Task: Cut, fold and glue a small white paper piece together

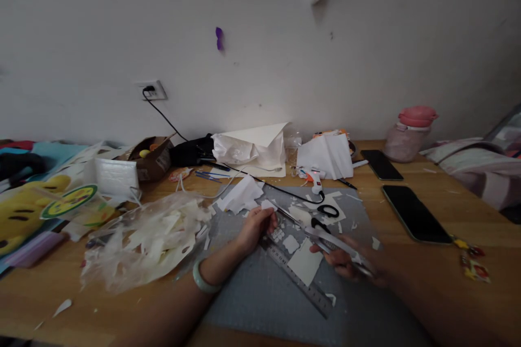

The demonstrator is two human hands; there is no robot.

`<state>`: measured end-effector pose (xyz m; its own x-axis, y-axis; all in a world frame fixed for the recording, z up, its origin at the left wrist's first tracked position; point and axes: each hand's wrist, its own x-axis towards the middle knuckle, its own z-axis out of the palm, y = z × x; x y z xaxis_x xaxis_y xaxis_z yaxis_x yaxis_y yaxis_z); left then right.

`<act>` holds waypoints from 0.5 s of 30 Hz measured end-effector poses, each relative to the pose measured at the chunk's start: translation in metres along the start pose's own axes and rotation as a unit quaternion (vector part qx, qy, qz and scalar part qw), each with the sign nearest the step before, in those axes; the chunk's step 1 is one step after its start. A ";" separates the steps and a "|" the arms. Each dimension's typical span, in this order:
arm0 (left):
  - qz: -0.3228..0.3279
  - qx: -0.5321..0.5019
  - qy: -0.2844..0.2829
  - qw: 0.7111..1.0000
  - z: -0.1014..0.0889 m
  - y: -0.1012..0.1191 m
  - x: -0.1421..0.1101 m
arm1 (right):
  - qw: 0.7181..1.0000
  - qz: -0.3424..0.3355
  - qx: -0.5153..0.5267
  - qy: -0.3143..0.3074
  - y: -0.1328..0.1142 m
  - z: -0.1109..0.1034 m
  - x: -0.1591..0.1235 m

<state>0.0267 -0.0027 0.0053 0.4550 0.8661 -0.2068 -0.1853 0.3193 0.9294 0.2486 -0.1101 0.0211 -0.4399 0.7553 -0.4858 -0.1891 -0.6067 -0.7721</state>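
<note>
My left hand [257,226] rests on the grey cutting mat [260,293] with its fingers curled on the top end of a metal ruler [299,277] and a small white paper scrap. My right hand [345,259] is blurred by motion; it grips a long thin grey tool [337,244], perhaps a knife, lying across it. A cream paper piece [305,261] lies on the mat between my hands, beside the ruler. Black-handled scissors [323,217] lie just beyond. A pale green bangle sits on my left wrist.
A plastic bag of paper scraps [146,241] lies left of the mat. Two dark phones [415,220] lie at right, a pink-lidded jar [409,133] behind them. A glue gun [316,181], white papers and a cardboard box stand along the wall.
</note>
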 end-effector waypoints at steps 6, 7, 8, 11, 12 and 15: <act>0.002 0.019 -0.002 1.000 0.001 -0.002 0.001 | 1.000 0.008 0.002 0.003 -0.001 0.000 0.000; 0.008 0.029 -0.003 1.000 0.001 -0.002 0.001 | 1.000 0.012 0.000 0.007 -0.001 -0.001 0.000; 0.012 0.035 -0.004 0.999 0.001 -0.002 0.001 | 1.000 0.017 -0.003 0.010 -0.001 -0.001 0.001; 0.014 0.034 0.000 0.999 0.001 -0.002 0.001 | 0.999 0.026 -0.010 0.021 0.002 -0.003 0.002; 0.010 0.029 0.001 1.000 0.001 -0.002 0.001 | 0.999 0.024 -0.009 0.026 0.003 -0.003 0.002; -0.001 0.007 0.001 1.000 0.000 -0.001 0.001 | 0.999 0.019 -0.010 0.043 0.004 0.000 0.001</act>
<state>0.0274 -0.0024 0.0040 0.4531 0.8666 -0.2090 -0.1731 0.3155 0.9330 0.2476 -0.1117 0.0176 -0.3696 0.7506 -0.5477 -0.1549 -0.6309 -0.7602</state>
